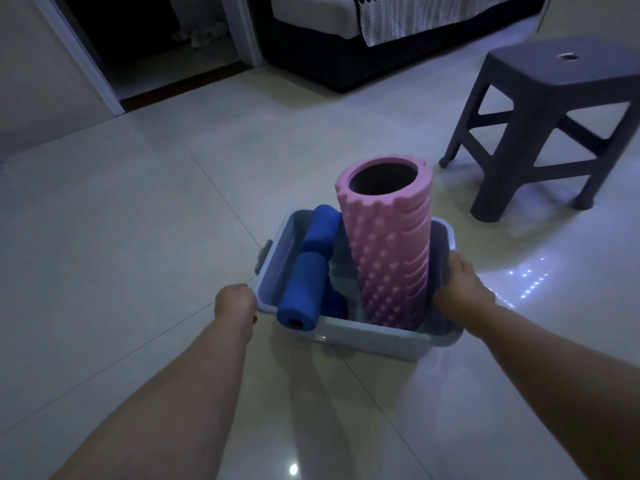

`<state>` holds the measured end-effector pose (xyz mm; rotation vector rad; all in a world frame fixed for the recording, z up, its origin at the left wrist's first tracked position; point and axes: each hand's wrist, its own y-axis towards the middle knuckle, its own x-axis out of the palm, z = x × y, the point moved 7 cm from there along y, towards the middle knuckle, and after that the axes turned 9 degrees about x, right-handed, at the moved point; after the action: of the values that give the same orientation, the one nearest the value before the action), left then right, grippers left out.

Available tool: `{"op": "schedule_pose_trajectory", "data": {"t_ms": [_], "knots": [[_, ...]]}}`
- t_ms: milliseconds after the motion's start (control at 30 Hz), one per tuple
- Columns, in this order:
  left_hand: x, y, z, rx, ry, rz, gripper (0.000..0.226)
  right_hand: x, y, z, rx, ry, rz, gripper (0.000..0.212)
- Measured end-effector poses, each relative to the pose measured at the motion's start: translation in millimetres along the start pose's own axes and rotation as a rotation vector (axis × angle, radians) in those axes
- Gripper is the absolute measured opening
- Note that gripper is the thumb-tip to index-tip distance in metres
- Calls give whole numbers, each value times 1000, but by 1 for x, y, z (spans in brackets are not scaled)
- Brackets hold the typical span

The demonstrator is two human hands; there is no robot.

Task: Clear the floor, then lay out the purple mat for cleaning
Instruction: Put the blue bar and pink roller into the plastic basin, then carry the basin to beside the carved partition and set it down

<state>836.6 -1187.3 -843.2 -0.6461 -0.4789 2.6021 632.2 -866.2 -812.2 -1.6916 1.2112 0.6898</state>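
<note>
Tiled floor [138, 237]: left hand [235, 304] and right hand [462, 285] grip opposite rims of the bin [363, 336] holding the foam roller [389, 244]; lift level. Purple mat unseen.

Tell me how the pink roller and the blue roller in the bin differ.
The pink roller stands upright; the blue roller leans against the rim. The pink roller is thick and knobbly, the blue roller slim and smooth. Both are hollow and sit in the same bin.
</note>
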Motion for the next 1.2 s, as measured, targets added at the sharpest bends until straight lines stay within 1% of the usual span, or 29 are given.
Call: {"op": "schedule_pose_trajectory", "data": {"t_ms": [100,133,200,267,300,367,400,433,533,633,700,767,833,900,967,1033,1133,1200], "knots": [[9,-5,5,30,-37,-31,26,-11,7,6,-19,-96,-7,62],[12,-9,6,32,-44,-45,30,-11,9,7,-20,-104,-20,64],[20,-12,7,33,-39,-86,46,-9,13,11,-23,-104,-47,64],[22,-9,6,26,-9,-80,54,-11,13,13,-23,4,-67,57],[21,-7,7,32,-5,-58,52,-14,13,14,-16,110,-54,54],[20,-8,10,54,-4,-15,38,-21,14,19,18,323,9,61],[20,-9,13,71,-3,-8,33,-22,15,20,42,380,32,63],[22,-8,14,85,3,-7,33,-22,15,21,73,411,40,62],[24,-14,16,110,89,-11,40,-17,15,26,197,478,29,41],[25,-17,18,139,200,-39,45,-11,19,39,302,597,-32,40],[27,-14,11,105,143,-75,53,-7,22,43,321,663,-95,38],[26,-14,2,43,50,-84,56,-7,23,41,315,681,-137,42],[27,-13,-5,4,-4,-84,56,-8,24,38,329,710,-144,45],[29,-13,-6,0,-4,-53,52,-8,24,36,340,708,-144,39],[31,-13,0,15,19,2,47,-7,27,35,333,642,-121,37],[34,-9,5,26,50,45,48,-7,25,35,338,613,-104,37],[37,-12,8,37,82,85,47,-12,17,29,332,627,-88,31],[37,-12,5,17,55,112,44,-11,18,31,345,667,-93,29]]}}
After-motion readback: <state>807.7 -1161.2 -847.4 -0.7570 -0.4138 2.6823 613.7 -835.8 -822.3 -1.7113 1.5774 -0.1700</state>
